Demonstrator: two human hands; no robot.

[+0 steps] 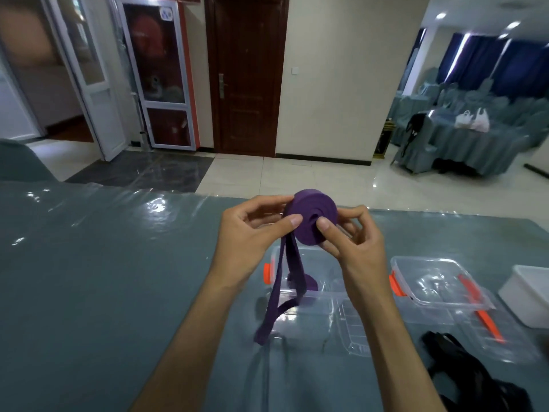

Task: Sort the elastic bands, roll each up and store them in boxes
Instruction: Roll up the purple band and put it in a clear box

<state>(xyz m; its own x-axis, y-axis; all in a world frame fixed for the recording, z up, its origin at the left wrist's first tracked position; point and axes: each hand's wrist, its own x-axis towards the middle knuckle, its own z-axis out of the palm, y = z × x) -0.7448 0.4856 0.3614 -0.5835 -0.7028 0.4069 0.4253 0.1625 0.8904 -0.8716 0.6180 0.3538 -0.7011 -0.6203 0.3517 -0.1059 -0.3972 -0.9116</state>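
- Fingers of both hands are curled around a purple elastic band that is mostly wound into a flat coil, held in the air above the table.
- Left hand: the thumb presses on the near face of the coil at its left edge, while the remaining fingers wrap behind it.
- Right hand: the thumb presses near the coil centre; the other fingers curl behind the right side.
- Unwound tail: a doubled length of the band hangs from the coil's lower left and reaches down in front of the open clear box directly below the hands.
- Box contents: a purple roll appears to lie inside this box; its exact form is partly hidden by the hanging tail.
- Adjacent items: a second clear container with orange latches sits to the right, a white box beyond it, and black bands lie at the near right.
- Risk, unwinding: the elastic stores tension. If either thumb relaxes, the coil is likely to spring loose.
- Risk, telescoping: uneven thumb pressure could push the centre turns out sideways.
- Risk, snagging: the hanging tail could catch on the box rim and drag against further winding.
- Risk, twisting: the doubled tail may turn over as it feeds in, producing a lumpy roll that fits the box poorly.
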